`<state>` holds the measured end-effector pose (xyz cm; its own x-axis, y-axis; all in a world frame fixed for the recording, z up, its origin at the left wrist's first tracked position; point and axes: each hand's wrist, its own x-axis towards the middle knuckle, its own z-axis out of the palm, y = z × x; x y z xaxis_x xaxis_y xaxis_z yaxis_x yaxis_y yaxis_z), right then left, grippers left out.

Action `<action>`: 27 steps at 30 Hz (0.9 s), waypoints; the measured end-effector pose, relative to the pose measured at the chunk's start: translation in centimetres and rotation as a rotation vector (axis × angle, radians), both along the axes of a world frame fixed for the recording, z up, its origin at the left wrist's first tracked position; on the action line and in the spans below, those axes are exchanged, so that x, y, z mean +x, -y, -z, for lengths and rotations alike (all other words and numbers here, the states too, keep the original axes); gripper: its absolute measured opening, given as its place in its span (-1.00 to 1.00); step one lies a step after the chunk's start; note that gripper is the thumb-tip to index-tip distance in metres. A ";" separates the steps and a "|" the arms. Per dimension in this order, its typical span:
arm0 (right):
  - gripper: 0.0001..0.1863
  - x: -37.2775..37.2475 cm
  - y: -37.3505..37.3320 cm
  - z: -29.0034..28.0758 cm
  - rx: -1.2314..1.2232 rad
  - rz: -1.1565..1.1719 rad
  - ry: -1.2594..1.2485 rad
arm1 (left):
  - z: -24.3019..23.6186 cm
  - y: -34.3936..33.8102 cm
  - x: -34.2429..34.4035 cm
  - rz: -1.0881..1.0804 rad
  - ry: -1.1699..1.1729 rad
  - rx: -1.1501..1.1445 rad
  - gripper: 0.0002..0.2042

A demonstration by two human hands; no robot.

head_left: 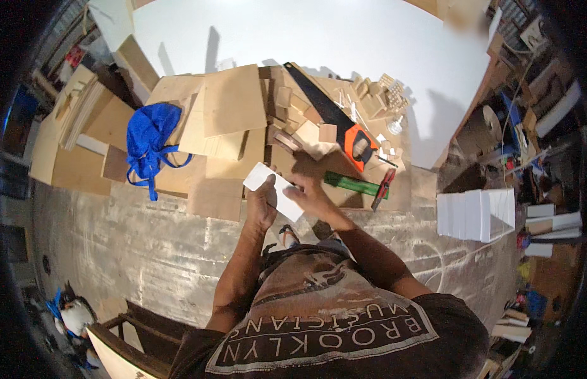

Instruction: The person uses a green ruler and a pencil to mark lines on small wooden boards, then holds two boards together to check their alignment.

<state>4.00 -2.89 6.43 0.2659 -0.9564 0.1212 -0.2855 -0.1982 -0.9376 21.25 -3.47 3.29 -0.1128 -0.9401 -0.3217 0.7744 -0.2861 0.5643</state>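
A white rectangular piece (282, 201), flat and card-like, is held slantwise in front of me over the near edge of the work surface. My left hand (262, 203) grips its left side, thumb on top. My right hand (308, 194) lies against its right side, with the fingers partly hidden, so its hold is hard to make out. Just beyond my hands are wood offcuts (287, 140). To the right lie a green-handled tool with a red head (353, 184) and a handsaw (318, 98) with an orange and black handle.
Thin wooden sheets (233, 107) and a blue cloth bag (153, 129) lie on the left. Small wooden blocks (379, 95) are heaped at the back right. A white panel (293, 35) stands behind. White boards (473, 215) are stacked at right, and a wooden frame (126, 344) is at lower left.
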 end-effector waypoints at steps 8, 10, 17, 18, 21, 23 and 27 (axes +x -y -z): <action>-0.75 -6.8 -3.2 0.1 0.077 0.207 -0.052 | -0.5 1.1 -2.5 0.163 0.023 0.127 -0.59; -0.74 -8.2 -3.4 -0.1 -0.025 0.255 -0.041 | -0.7 1.5 -1.9 0.194 -0.062 0.121 -0.56; -0.69 -11.7 -5.0 1.0 0.257 0.435 0.149 | -2.0 -0.7 -6.7 0.375 0.182 -0.008 -0.45; -0.68 -11.8 -5.0 1.6 0.264 0.402 0.162 | -2.0 -1.4 -7.7 0.374 0.197 0.016 -0.44; -0.66 -11.7 -5.8 2.7 0.441 0.406 0.403 | -1.6 -3.3 -9.3 0.411 0.139 0.073 -0.47; -0.62 -11.2 -6.6 3.1 0.601 0.385 0.735 | -0.2 -4.4 -9.7 0.450 0.168 0.122 -0.58; -0.57 -13.8 -7.2 4.1 0.524 0.330 0.251 | 0.7 -5.0 -10.4 0.493 0.319 0.140 -0.82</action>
<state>-9.83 4.33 2.30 -0.0270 -0.9321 -0.3612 -0.0138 0.3616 -0.9322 10.86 1.57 2.56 -0.4020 -0.7481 -0.5280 0.3305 -0.6563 0.6782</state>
